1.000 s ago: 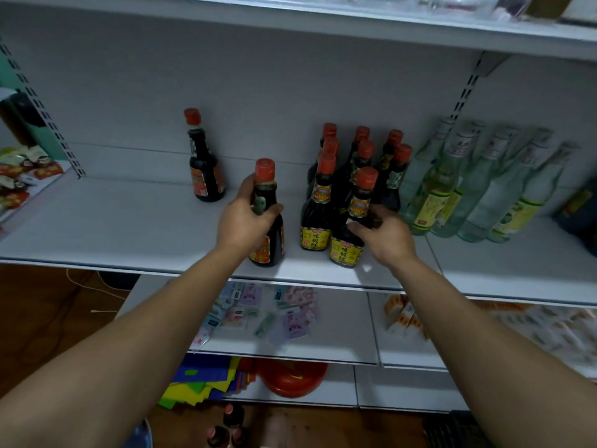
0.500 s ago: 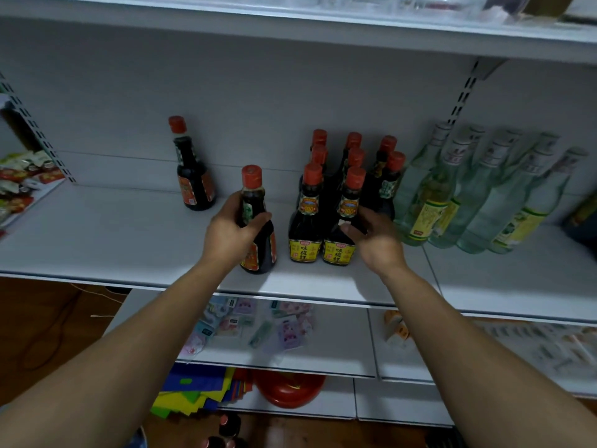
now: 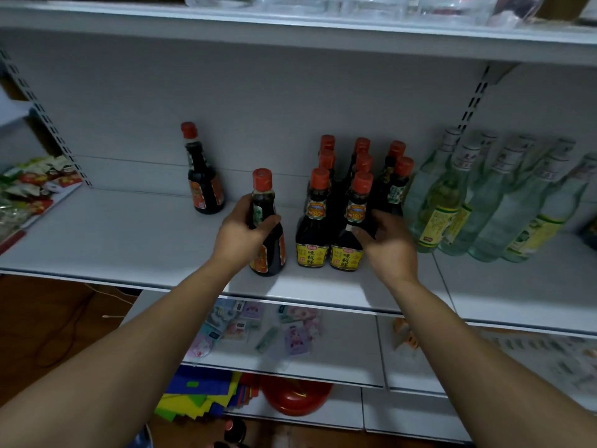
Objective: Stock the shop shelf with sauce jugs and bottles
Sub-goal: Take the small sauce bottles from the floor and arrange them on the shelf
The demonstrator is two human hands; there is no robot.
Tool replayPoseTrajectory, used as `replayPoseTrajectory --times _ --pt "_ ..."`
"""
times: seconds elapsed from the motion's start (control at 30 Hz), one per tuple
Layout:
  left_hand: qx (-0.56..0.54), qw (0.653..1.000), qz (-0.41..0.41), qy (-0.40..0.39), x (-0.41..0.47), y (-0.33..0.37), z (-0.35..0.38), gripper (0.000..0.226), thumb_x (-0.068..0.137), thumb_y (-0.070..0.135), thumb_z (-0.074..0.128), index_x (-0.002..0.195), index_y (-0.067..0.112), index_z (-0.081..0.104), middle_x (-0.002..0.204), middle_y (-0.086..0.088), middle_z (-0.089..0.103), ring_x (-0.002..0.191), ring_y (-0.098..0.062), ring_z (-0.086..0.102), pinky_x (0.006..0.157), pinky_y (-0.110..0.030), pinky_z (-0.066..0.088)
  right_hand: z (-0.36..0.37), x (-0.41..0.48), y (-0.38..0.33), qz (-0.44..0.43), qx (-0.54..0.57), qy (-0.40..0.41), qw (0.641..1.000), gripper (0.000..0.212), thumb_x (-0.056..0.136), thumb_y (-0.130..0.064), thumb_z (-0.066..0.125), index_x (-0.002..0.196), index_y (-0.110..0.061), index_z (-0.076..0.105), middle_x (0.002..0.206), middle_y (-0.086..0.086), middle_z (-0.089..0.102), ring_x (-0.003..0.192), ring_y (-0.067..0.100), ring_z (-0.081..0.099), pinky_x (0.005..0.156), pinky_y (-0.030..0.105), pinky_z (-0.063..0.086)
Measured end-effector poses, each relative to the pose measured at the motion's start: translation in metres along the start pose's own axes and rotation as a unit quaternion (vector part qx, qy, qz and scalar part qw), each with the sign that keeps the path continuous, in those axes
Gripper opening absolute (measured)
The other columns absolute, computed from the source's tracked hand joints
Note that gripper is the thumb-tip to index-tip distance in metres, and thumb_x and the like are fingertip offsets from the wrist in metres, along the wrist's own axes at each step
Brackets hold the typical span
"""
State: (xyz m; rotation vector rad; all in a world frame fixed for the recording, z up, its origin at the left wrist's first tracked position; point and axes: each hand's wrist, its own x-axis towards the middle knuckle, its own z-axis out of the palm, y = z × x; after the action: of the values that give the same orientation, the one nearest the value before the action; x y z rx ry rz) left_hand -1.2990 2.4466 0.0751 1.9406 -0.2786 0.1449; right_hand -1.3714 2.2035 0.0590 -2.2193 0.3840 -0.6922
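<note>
My left hand (image 3: 240, 232) is wrapped around a dark sauce bottle with a red cap (image 3: 269, 247) that stands near the front of the white shelf (image 3: 129, 240). To its right stands a cluster of several dark sauce bottles with yellow labels (image 3: 311, 227). My right hand (image 3: 386, 244) rests against the front right bottle of the cluster (image 3: 350, 236), fingers curled on its side. A lone sauce bottle (image 3: 203, 179) stands at the back left of the shelf.
Several clear glass bottles with yellow-green labels (image 3: 484, 202) fill the shelf's right side. Snack packets (image 3: 29, 185) lie on the neighbouring shelf at left. Small packets (image 3: 258, 328) lie on the lower shelf, a red bowl (image 3: 295, 397) beneath. More bottle caps (image 3: 234, 430) show by the floor.
The view has shifted slightly. My left hand keeps its hold on the single bottle, now closer to the cluster. My right hand stays against the front right bottle.
</note>
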Motion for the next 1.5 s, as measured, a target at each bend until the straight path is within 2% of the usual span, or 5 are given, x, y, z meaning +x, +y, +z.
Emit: replayPoseTrajectory --times 0.13,0.4,0.83,1.13,1.5 --pt "-0.013 0.999 0.005 -0.039 0.004 0.001 -0.011 0.038 0.076 0.042 0.072 0.109 0.037 0.055 0.104 0.009 0.066 0.100 -0.014 0.064 0.090 -0.036 0.052 -0.001 -0.023 -0.037 -0.032 -0.008 0.079 0.996 0.030 0.085 -0.034 0.067 0.113 -0.022 0.068 0.107 0.005 0.065 0.090 0.022 0.065 0.075 0.036 0.053" --pt "-0.069 0.991 0.015 -0.111 0.025 -0.020 -0.068 0.053 0.081 0.031 0.075 0.128 0.019 0.055 0.125 0.004 0.061 0.109 -0.008 0.059 0.098 -0.025 0.046 0.077 -0.079 -0.112 -0.019 -0.052 -0.031 0.998 0.044 0.084 -0.042 0.069 0.123 -0.021 0.063 0.115 0.002 0.062 0.097 0.018 0.062 0.078 0.031 0.049" --pt "-0.073 0.994 -0.036 -0.067 0.094 -0.074 -0.142 0.043 0.082 0.014 0.073 0.120 0.018 0.053 0.101 0.005 0.059 0.095 -0.014 0.058 0.074 -0.012 0.046 0.133 -0.065 -0.139 0.093 -0.112 0.036 0.989 0.064 0.080 -0.046 0.071 0.135 -0.022 0.049 0.118 0.009 0.061 0.106 0.033 0.059 0.073 0.037 0.049" --pt "-0.018 0.990 -0.118 -0.071 0.143 -0.094 -0.132 0.086 0.080 0.021 0.076 0.149 0.016 0.026 0.148 -0.009 0.036 0.132 -0.026 0.042 0.105 -0.037 0.041 0.167 -0.019 -0.139 0.116 -0.067 -0.008 0.991 0.044 0.086 -0.040 0.067 0.123 -0.021 0.056 0.126 0.002 0.057 0.105 0.026 0.061 0.075 0.030 0.042" --pt "0.000 0.995 -0.072 -0.068 0.163 -0.107 -0.127 0.055 0.081 0.011 0.071 0.132 0.018 0.051 0.120 -0.005 0.064 0.108 -0.023 0.061 0.092 -0.038 0.050 0.211 0.043 -0.139 0.094 -0.011 -0.049 0.994 0.040 0.083 -0.031 0.070 0.118 -0.018 0.055 0.120 0.010 0.056 0.105 0.031 0.060 0.087 0.046 0.052"
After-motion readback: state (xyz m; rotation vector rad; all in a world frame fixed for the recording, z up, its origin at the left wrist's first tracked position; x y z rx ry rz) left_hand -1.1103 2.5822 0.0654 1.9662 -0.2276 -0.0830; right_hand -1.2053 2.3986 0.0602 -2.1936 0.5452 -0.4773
